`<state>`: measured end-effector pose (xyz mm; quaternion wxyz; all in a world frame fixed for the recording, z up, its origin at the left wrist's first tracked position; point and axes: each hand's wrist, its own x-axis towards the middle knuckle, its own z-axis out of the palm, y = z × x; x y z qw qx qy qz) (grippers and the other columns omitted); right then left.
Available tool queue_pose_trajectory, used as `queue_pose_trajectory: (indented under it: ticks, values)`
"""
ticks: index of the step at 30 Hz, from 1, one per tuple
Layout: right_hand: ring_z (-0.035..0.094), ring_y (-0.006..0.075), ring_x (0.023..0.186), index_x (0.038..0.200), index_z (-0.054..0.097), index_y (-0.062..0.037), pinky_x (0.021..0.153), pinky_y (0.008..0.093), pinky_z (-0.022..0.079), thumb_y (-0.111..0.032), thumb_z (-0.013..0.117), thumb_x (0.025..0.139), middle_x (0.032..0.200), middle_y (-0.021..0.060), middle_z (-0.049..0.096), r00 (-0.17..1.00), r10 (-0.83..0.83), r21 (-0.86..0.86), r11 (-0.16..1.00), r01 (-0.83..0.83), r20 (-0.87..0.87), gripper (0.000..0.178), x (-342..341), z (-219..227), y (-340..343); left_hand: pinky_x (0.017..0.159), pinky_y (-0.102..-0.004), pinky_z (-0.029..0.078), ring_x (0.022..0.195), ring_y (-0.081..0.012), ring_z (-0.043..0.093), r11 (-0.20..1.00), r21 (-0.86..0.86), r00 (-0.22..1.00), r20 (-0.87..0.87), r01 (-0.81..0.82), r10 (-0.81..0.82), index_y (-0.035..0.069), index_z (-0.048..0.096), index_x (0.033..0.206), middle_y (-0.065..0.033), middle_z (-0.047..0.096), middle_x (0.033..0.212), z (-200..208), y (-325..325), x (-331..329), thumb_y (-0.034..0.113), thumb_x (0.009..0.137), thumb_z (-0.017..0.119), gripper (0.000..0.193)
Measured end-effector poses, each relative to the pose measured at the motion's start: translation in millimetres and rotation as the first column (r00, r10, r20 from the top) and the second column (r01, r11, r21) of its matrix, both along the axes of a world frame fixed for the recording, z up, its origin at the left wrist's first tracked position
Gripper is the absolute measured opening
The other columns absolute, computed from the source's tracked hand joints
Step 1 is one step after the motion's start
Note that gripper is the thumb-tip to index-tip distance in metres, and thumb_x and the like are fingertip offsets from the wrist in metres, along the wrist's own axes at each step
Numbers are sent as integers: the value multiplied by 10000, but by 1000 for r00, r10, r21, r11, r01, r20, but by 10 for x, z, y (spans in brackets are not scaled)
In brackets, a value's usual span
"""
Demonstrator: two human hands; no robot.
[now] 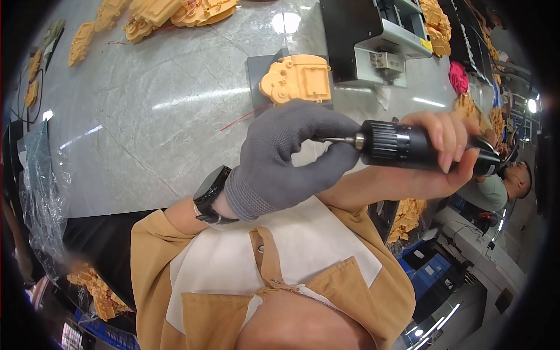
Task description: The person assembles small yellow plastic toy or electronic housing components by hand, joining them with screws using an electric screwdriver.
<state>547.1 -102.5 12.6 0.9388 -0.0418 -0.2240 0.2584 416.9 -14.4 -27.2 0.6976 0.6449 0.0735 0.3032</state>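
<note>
My right hand [446, 140], bare, is wrapped round the black body of an electric screwdriver [388, 143], held level with its nose to the left. My left hand [271, 160] wears a grey knit glove. Its thumb and forefinger close around the metal screwdriver bit [341, 140] just ahead of the nose; whether a screw sits on the tip I cannot make out. Beyond the left hand, a yellow plastic housing [300, 79] lies on a dark grey fixture block [256, 65], partly hidden by the glove.
A black and silver machine [361, 44] stands on the grey marbled table [146, 128], right of the fixture. More yellow housings [154, 14] are piled at the far left. A thin red wire [242, 118] lies near the glove. Another person [504, 186] is at the right.
</note>
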Motion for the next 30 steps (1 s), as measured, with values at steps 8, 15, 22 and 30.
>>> queue_pose_trajectory:
  ticks: [8, 15, 22, 30]
  values:
    - [448, 116, 569, 1117, 429, -23, 620, 297, 367, -127, 440, 851, 721, 26, 441, 979, -163, -22, 986, 167, 126, 287, 61, -74, -226, 615, -257, 445, 665, -144, 579, 998, -34, 994, -98, -45, 42, 63, 623, 814, -37, 613, 718, -59, -175, 161, 6, 651, 645, 174]
    - [438, 118, 533, 1117, 425, -31, 577, 293, 367, -118, 454, 839, 707, 26, 441, 938, -325, -85, 938, 336, 122, 293, 202, -67, -459, 608, -257, 436, 648, -154, 572, 998, 50, 993, -111, 37, -31, 72, 620, 780, -32, 605, 691, -67, -236, 409, 11, 637, 648, 158]
    - [422, 95, 549, 1003, 495, -22, 617, 277, 363, -109, 490, 825, 680, -1, 435, 854, -513, -18, 856, 516, 92, 199, 527, 28, -930, 628, -253, 435, 678, -151, 562, 865, 494, 995, -93, 86, -46, 29, 606, 811, -54, 599, 748, -14, 68, 737, -38, 681, 625, 148]
    - [419, 106, 565, 1004, 502, -44, 616, 285, 360, -123, 486, 832, 674, 4, 431, 763, -633, -159, 746, 646, 129, 190, 692, -174, -1120, 503, -322, 417, 551, -221, 532, 645, 736, 970, 63, -204, 236, 90, 587, 743, -47, 550, 603, -198, 32, 1541, 108, 707, 621, 53]
